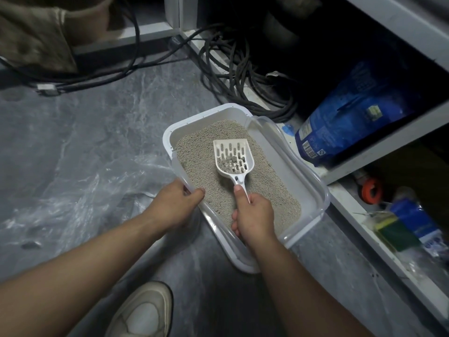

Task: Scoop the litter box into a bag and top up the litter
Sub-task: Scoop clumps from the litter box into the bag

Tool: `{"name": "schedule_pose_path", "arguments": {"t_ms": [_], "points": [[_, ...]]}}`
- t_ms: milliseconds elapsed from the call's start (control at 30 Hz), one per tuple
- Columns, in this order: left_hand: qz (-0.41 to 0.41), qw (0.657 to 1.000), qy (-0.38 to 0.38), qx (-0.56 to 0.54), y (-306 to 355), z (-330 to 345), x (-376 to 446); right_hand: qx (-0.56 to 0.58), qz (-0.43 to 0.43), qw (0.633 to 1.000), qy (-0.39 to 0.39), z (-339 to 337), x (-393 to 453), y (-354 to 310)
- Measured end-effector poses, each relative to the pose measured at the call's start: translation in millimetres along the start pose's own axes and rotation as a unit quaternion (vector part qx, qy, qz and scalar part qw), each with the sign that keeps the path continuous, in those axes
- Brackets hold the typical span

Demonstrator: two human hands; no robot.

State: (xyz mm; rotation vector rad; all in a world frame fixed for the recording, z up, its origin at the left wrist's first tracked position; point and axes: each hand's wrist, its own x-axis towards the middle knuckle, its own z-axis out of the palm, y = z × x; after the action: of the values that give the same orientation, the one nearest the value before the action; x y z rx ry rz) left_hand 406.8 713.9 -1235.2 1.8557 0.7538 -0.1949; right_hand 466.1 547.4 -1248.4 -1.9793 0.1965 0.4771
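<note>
A white litter box (313, 188) with a translucent rim sits on the grey floor, filled with beige litter (201, 152). My right hand (252, 215) grips the handle of a white slotted scoop (233, 154), held above the litter with a few grey clumps in its bowl. My left hand (179, 203) clasps the box's left rim. A clear plastic bag (80, 190) lies crumpled on the floor to the left of the box. A blue litter bag (349, 120) leans in the shelf opening at the right.
Coiled black cables (243, 76) lie behind the box. A white shelf frame (379, 152) runs along the right, with an orange-and-black object (370, 190) and packets (413, 222) on its low ledge. A light shoe (143, 312) is at the bottom. A beige cloth (36, 32) hangs top left.
</note>
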Motion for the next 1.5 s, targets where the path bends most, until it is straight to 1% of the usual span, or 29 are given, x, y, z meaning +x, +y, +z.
{"name": "schedule_pose_path", "arguments": {"t_ms": [200, 367, 500, 600, 700, 767, 833, 900, 933, 1000, 1033, 1100, 1200, 1267, 1367, 1500], "points": [[-0.002, 1.000, -0.001, -0.003, 1.5, -1.7, -2.7, -0.002, -0.005, 1.000, 0.004, -1.0, -2.1, -1.8], [0.002, 1.000, 0.016, 0.011, 5.9, -0.5, -4.0, 0.007, -0.002, 1.000, 0.005, -2.7, -3.0, -4.7], [0.002, 1.000, 0.022, 0.021, 3.3, 0.1, -4.3, 0.004, -0.015, 1.000, 0.006, -8.4, -4.6, -12.3], [-0.007, 1.000, 0.013, -0.002, -2.3, -6.6, -6.2, 0.027, -0.024, 0.999, -0.015, -13.6, -10.4, -23.1], [-0.026, 0.998, 0.003, -0.051, -11.1, -18.1, -12.1, 0.054, -0.020, 0.997, -0.056, -16.7, -20.7, -37.3], [-0.024, 0.998, 0.003, -0.060, -20.3, -28.4, -15.3, 0.072, -0.023, 0.994, -0.082, -17.3, -29.8, -46.8], [0.003, 1.000, 0.010, -0.025, -31.4, -42.3, -17.2, 0.080, -0.029, 0.991, -0.105, -14.7, -41.3, -54.6], [0.069, 0.994, 0.049, 0.068, -41.5, -59.7, -19.3, 0.089, -0.026, 0.987, -0.128, -8.5, -53.0, -57.5], [0.115, 0.982, 0.087, 0.122, -45.6, -69.7, -21.5, 0.090, -0.021, 0.986, -0.139, -4.4, -58.9, -57.7], [0.205, 0.940, 0.174, 0.212, -56.3, -88.8, -24.2, 0.072, -0.026, 0.985, -0.158, 4.2, -69.6, -56.0], [0.223, 0.923, 0.199, 0.241, -62.0, -97.9, -25.2, 0.056, -0.032, 0.984, -0.166, 8.5, -74.4, -54.5], [0.211, 0.912, 0.212, 0.280, -77.0, -114.9, -23.9, 0.035, -0.034, 0.982, -0.181, 17.1, -83.6, -49.4], [0.175, 0.907, 0.182, 0.337, -94.8, -130.7, -24.8, 0.042, -0.002, 0.978, -0.204, 30.6, -94.6, -35.0], [0.152, 0.908, 0.156, 0.357, -102.7, -135.4, -26.3, 0.034, 0.005, 0.975, -0.220, 39.0, -99.4, -23.0], [0.127, 0.922, 0.128, 0.341, -112.6, -136.3, -25.8, -0.057, -0.026, 0.974, -0.218, 48.3, -101.9, -4.8], [0.137, 0.946, 0.124, 0.265, -121.9, -132.1, -20.6, -0.174, -0.089, 0.957, -0.213, 60.6, -102.8, 10.2]]}}
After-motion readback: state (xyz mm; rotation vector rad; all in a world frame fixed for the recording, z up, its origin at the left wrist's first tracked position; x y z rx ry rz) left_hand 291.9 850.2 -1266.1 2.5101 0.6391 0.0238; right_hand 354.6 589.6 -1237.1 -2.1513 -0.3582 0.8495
